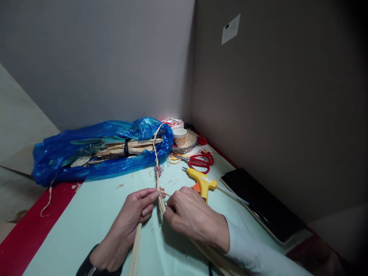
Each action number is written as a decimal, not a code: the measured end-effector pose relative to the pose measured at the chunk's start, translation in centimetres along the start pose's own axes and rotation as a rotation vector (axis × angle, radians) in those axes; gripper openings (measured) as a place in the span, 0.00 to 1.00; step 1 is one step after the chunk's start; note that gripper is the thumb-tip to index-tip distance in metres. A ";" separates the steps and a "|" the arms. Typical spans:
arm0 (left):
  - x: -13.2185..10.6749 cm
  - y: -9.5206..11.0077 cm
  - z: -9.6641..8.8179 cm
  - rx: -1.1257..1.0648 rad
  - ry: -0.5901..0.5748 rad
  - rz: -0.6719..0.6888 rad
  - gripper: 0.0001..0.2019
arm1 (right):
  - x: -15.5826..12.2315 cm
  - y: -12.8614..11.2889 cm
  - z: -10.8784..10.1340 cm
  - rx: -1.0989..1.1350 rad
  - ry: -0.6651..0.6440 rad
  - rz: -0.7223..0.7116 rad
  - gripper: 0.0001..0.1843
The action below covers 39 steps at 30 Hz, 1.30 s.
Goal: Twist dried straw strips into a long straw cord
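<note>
A pale braided cord of dried plant strips (pixel 156 153) runs from my hands away over the edge of the blue bag. My left hand (pixel 138 209) pinches the near part of the braid between thumb and fingers, where the loose strip ends (pixel 161 206) fan out. My right hand (pixel 191 212) is closed just right of these ends, and a thin strand (pixel 165 193) stretches from the braid into its fingers. Its fingertips are partly hidden. A long flat strip (pixel 135 251) hangs below my left hand, and more pale strips (pixel 218 258) lie beneath my right forearm.
An open blue plastic bag (pixel 94 172) holds bundled dried strips (pixel 135 147). At the back stand a paper cup (pixel 180 138) and a woven basket (pixel 190 142). Red-handled scissors (pixel 199 163), a yellow glue gun (pixel 202 182) and a black flat object (pixel 258 203) lie to the right.
</note>
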<state>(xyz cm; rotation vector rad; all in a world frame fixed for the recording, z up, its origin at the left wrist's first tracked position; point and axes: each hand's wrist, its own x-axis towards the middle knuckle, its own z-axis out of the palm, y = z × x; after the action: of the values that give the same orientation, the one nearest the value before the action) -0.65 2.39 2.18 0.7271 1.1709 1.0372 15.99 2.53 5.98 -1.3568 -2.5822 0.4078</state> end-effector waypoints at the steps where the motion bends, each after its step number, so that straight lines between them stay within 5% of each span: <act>1: 0.0 0.0 0.0 -0.005 0.001 -0.002 0.17 | 0.0 0.0 0.0 0.000 0.006 0.009 0.19; 15: -0.3 0.1 0.2 -0.039 0.060 0.011 0.15 | 0.2 0.5 -1.1 0.046 -0.091 -0.011 0.16; 18: -0.5 0.2 0.3 -0.015 0.072 0.013 0.15 | 0.7 1.5 -1.5 0.141 0.013 0.009 0.16; 21: -0.5 0.3 0.5 0.024 0.077 0.032 0.16 | 1.5 2.2 -0.7 0.302 0.125 0.034 0.18; 25: -0.4 0.0 0.6 0.096 0.087 0.069 0.16 | 2.2 2.4 1.2 0.445 0.035 -0.009 0.16; 31: -0.1 -0.6 0.8 0.236 0.141 0.113 0.14 | 2.1 2.3 1.5 0.294 0.096 -0.046 0.13; 39: -0.2 -0.5 1.4 0.522 0.226 0.347 0.06 | 1.5 1.5 1.7 0.069 0.184 -0.039 0.10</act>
<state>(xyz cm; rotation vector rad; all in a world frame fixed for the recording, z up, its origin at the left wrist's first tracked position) 0.84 2.07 2.21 1.2825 1.5744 1.1291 15.82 4.33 3.95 -1.2559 -2.4180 0.3448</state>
